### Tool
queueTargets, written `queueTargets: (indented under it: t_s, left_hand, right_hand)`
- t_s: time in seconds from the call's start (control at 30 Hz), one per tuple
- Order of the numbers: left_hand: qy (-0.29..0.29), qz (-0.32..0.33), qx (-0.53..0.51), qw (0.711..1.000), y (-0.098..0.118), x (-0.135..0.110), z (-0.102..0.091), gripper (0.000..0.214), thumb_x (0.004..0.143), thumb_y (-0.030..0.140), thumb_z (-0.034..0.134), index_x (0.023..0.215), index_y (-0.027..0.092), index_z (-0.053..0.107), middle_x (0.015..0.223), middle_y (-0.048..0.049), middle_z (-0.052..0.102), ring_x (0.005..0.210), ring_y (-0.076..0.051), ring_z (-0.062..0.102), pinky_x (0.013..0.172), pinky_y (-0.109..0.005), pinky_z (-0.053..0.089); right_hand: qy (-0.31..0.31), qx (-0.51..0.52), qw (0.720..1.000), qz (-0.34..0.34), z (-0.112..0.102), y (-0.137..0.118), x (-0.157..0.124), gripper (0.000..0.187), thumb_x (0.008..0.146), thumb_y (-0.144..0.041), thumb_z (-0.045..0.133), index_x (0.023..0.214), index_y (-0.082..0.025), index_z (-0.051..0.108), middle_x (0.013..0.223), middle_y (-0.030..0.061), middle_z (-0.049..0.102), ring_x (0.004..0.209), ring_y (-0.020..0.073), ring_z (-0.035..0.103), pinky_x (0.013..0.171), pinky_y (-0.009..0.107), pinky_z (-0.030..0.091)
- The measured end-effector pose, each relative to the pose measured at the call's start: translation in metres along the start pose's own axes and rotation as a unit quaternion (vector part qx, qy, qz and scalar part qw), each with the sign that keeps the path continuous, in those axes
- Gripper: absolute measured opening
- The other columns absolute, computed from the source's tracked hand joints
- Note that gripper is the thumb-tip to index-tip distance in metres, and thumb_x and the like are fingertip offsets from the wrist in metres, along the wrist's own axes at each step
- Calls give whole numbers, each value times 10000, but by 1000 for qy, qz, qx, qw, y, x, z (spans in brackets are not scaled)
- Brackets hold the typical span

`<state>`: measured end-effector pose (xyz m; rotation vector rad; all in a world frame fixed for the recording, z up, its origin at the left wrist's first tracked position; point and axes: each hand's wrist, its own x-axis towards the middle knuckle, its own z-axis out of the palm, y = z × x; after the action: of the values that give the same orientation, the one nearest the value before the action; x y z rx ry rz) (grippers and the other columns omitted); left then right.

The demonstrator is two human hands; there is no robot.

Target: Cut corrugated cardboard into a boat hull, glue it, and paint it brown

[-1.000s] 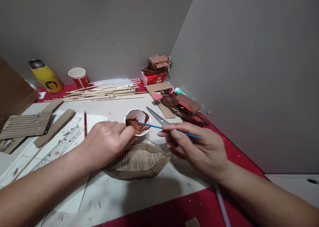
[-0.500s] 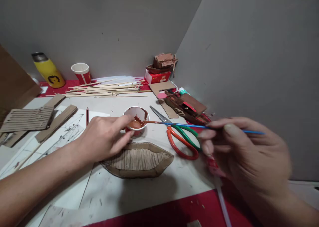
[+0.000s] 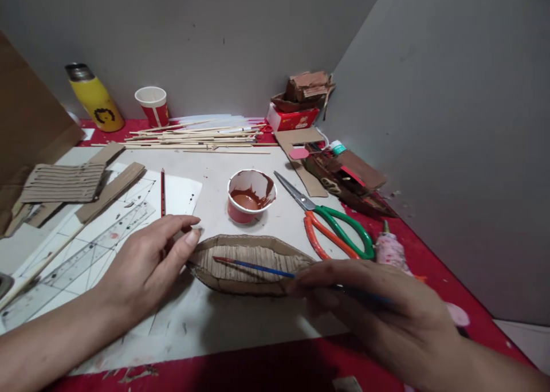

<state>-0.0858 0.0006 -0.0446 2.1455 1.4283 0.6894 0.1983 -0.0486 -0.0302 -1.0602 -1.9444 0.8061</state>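
A small cardboard boat hull with a ridged, pale inner floor lies in front of me on the white board. My right hand pinches a thin blue paintbrush, its brownish-red tip over the left part of the hull's floor. Whether the bristles touch the floor, I cannot tell. At the hull's left end rests my left hand, thumb and forefinger slightly apart with nothing visible between them; its other fingers are mostly hidden. Just behind the hull stands a paper cup with brown paint inside.
Orange-and-green-handled scissors lie right of the cup. Wooden sticks, a yellow bottle and another paper cup line the back. Brown model boats sit at right. Cardboard strips and a clear ruler are left.
My right hand has brought the brush from the paint cup down over the hull. My left hand has let go of the cup and moved to the hull's left end. The view has shifted.
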Motion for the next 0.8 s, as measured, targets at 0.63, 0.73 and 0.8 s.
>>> queueTargets:
  t_s: [0.63, 0.73, 0.8]
  left_hand:
    - [-44, -23, -144, 988, -4, -10, 18, 310, 991, 346, 434, 1047, 209, 706, 960, -37, 772, 812, -181, 710, 671, -268, 568]
    - [-37, -29, -155, 987, -5, -10, 19, 299, 982, 340, 451, 1052, 200, 706, 964, -42, 775, 829, -186, 712, 703, -279, 574]
    - [-36, -27, -156, 987, -5, -11, 20, 300, 982, 333, 450, 1064, 199, 706, 977, -47, 775, 843, -189, 714, 717, -286, 577]
  right_hand:
    - [-92, -48, 994, -42, 5, 7, -1, 355, 814, -13, 565, 1087, -225, 643, 945, 9, 778, 816, 114, 744, 737, 121, 571]
    - [-55, -57, 996, -41, 7, 11, -3, 345, 850, -36, 549, 1110, -246, 635, 943, 13, 779, 805, 135, 750, 743, 166, 589]
    - [-53, -60, 996, -44, 9, 13, -3, 347, 860, -42, 540, 1120, -252, 634, 941, 16, 779, 808, 144, 751, 739, 181, 595]
